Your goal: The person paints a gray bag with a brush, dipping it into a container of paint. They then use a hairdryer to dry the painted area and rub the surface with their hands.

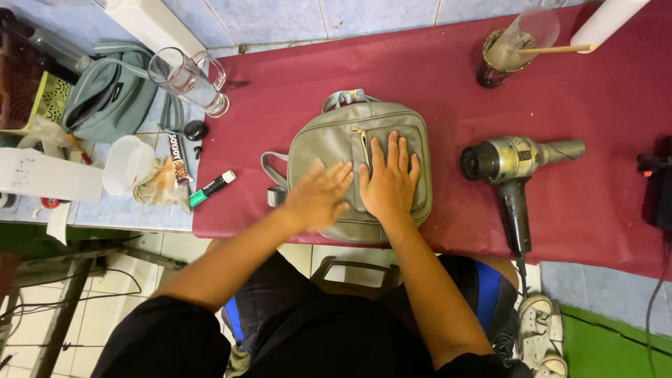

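Grey-green backpack flat on the maroon mat, frame centre, long axis running up-down, handle toward the top. Right hand pressed on the front pocket, fingers together; left hand just beside, fingers loosely spread, blurry. Heat gun off right.

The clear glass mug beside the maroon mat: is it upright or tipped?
Upright: the clear glass mug stands on its base, mouth up.

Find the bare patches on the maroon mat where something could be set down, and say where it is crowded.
Free: the maroon mat between the grey backpack and the dark cup, and right of the heat gun. Crowded: the tiled strip left, with glass mug, marker and white cup.
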